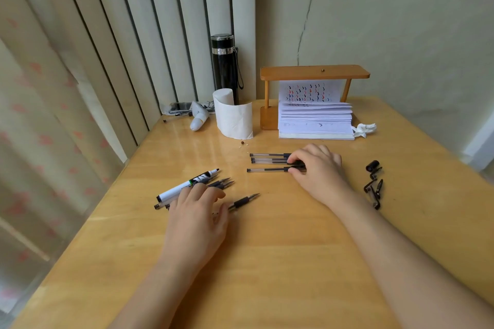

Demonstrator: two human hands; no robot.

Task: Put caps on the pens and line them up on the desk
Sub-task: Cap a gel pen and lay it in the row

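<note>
Three capped pens (270, 161) lie side by side near the middle of the tabletop (267, 262), all pointing toward the left edge. The front one sits slightly apart from the back two. The right hand (318, 168) rests palm down over their capped ends, fingers curled and closed on the caps of the row; which pen it grips cannot be told.

Toward the left edge lies a loose bunch of uncapped pens (216, 184), tips angled toward the far right corner, with a white marker (187, 185) along the back of the bunch. One more uncapped pen (242, 201) lies just in front of them. The left hand (197, 219) lies flat over the bunch, fingers slightly spread, thumb touching the barrel of that single pen; it pinches nothing that shows.

Near the right edge, well apart from the row, several black caps (374, 184) lie scattered.

Along the far edge stand a black flask (224, 67), a paper roll (234, 117) in front of it, a wooden shelf (312, 73) and a paper stack (315, 121) under the shelf. A crumpled tissue (365, 129) touches the stack's right side. A white tube (199, 117) lies at the far left corner.
</note>
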